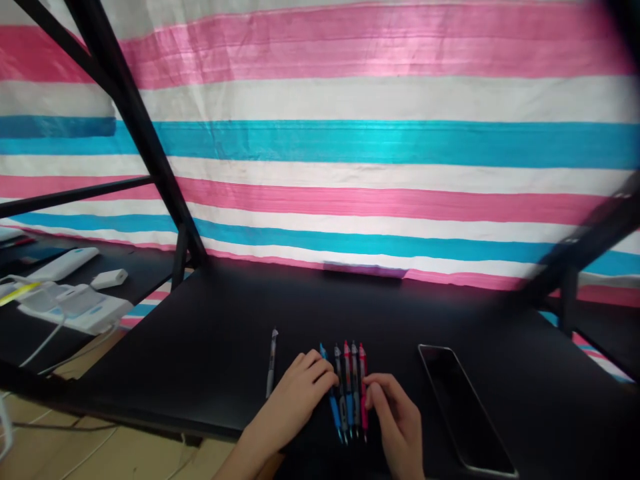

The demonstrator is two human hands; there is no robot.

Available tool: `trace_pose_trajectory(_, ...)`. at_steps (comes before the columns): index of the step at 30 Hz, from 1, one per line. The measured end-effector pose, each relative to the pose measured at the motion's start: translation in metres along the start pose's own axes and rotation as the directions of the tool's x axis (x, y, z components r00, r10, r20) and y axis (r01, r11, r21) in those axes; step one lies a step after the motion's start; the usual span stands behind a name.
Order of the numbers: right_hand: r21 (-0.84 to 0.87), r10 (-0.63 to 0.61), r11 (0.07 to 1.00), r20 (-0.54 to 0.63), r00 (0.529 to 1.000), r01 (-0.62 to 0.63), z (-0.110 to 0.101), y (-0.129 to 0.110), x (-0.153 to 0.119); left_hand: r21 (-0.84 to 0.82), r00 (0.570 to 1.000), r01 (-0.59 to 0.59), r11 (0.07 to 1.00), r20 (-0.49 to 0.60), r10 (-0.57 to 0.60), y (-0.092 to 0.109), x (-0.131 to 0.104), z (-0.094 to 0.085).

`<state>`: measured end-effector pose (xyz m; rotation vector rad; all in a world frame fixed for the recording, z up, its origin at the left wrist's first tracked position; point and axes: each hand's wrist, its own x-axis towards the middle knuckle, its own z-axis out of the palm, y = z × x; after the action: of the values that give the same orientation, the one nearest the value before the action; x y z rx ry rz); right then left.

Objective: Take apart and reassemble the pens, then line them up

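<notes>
Several click pens lie side by side on the black tabletop, tips toward me. At the left end of the row is a blue pen (335,410). A grey-black pen (341,380), a red-and-blue pen (349,383) and another grey-black pen (355,380) follow, and a pinkish-red pen (364,417) ends the row. My left hand (303,390) has its fingers bent against the blue pen, partly covering it. On the other side, my right hand (397,420) is closed, with thumb and forefinger at the pinkish-red pen. A lone grey-black pen (271,365) rests left of my left hand.
To the right lies a dark-screened phone (465,410). Black metal legs (145,140) rise at both sides of the table (200,360). A striped sheet (380,147) hangs behind. On the left, a neighbouring table carries a white power strip (85,310), a charger (109,279) and cables.
</notes>
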<state>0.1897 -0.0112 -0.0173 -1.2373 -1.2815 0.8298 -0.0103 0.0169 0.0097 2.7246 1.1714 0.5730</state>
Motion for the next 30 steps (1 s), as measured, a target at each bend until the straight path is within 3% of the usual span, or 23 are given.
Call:
trace_pose_trajectory(4,0.0,-0.057,0.998,0.014,0.998,0.057,-0.001,-0.003,0.001,0.059,0.999,-0.044,0.997,-0.027,0.046,-0.005,-0.001,-0.005)
trace_pose_trajectory(10,-0.098,-0.272,0.954,0.115,0.956,0.283,-0.001,-0.007,0.002,0.095,0.982,-0.037,0.995,-0.181,0.054,-0.003,-0.005,-0.017)
trace_pose_trajectory(16,-0.222,-0.263,0.931,0.15,0.953,0.291,0.003,-0.002,0.005,0.153,0.954,-0.047,0.987,-0.286,0.09,0.003,-0.002,-0.018)
trace_pose_trajectory(22,-0.155,-0.274,0.947,0.076,0.959,0.282,0.004,0.003,0.006,0.159,0.958,0.015,0.987,-0.286,0.031,0.007,0.001,-0.003)
trace_pose_trajectory(26,-0.112,-0.245,0.962,0.045,0.968,0.249,0.004,0.002,0.005,0.029,0.952,0.055,0.998,-0.302,-0.043,0.005,-0.004,-0.009)
trace_pose_trajectory(28,-0.084,-0.181,0.98,0.011,0.983,0.181,0.003,0.0,0.005,-0.151,0.901,0.152,0.977,-0.385,-0.199,0.004,-0.007,-0.012)
trace_pose_trajectory(30,-0.066,-0.122,0.99,-0.007,0.993,0.121,0.002,-0.001,0.004,-0.469,0.771,0.247,0.848,-0.435,-0.465,0.005,-0.009,-0.01)
